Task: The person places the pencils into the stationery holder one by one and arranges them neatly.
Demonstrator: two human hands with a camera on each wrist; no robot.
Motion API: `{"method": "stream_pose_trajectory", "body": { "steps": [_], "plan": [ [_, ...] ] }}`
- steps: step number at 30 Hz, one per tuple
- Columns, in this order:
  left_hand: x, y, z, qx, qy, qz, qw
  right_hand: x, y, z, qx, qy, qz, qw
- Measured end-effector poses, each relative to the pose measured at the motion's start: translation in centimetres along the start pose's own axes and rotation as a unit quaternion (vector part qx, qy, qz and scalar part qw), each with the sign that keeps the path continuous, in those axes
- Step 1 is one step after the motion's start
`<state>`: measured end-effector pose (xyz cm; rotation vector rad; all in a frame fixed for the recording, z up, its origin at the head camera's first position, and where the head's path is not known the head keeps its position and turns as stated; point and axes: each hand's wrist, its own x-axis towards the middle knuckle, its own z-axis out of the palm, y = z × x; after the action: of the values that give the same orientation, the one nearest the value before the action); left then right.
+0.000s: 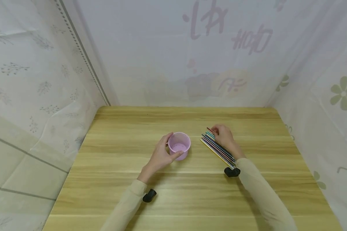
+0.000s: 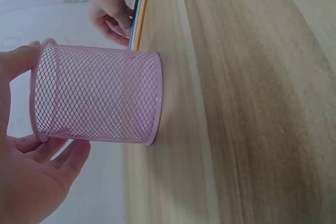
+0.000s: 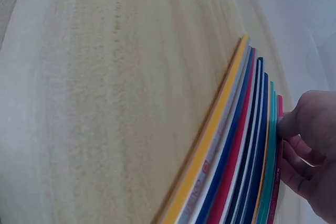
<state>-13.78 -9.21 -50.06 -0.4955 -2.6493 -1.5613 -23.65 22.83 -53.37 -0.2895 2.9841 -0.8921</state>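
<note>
A pink mesh pencil cup [image 1: 179,146] stands upright on the wooden table, its mouth facing up. My left hand [image 1: 162,154] holds it from the left side, thumb at the front and fingers round the rim; the left wrist view shows this hand [image 2: 39,166] at the cup's top. To the right lies a slanting row of colored pencils [image 1: 218,149], with a yellow one nearest the cup. At the row's far side, my right hand [image 1: 223,134] pinches a red pencil [image 1: 209,129] between thumb and fingers. The right wrist view shows the red pencil [image 3: 280,103] beside a teal one.
The wooden table [image 1: 127,128] has a back edge against a pale printed curtain [image 1: 150,64]. Similar hangings stand on the left and right sides. A black wrist device [image 1: 232,172] sits close to the pencils' near ends, another [image 1: 149,195] at the left wrist.
</note>
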Motion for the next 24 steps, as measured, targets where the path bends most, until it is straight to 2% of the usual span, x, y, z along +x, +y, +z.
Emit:
{"method": "stream_pose_trajectory", "body": {
  "steps": [7,16,24],
  "plan": [
    [0.1,-0.1,0.1,0.003,-0.003,-0.005,1.0,-0.1,-0.7,-0.4,-0.004,0.011,-0.03,0.9995],
    [0.3,0.0,-0.1,0.02,-0.011,0.003,0.9997,0.5,-2.1,-1.6,0.007,0.052,-0.084,0.9951],
    [0.4,-0.1,0.0,0.019,-0.01,0.009,0.9997,0.5,-3.8,-2.3,0.028,0.082,-0.112,0.9899]
  ]
}}
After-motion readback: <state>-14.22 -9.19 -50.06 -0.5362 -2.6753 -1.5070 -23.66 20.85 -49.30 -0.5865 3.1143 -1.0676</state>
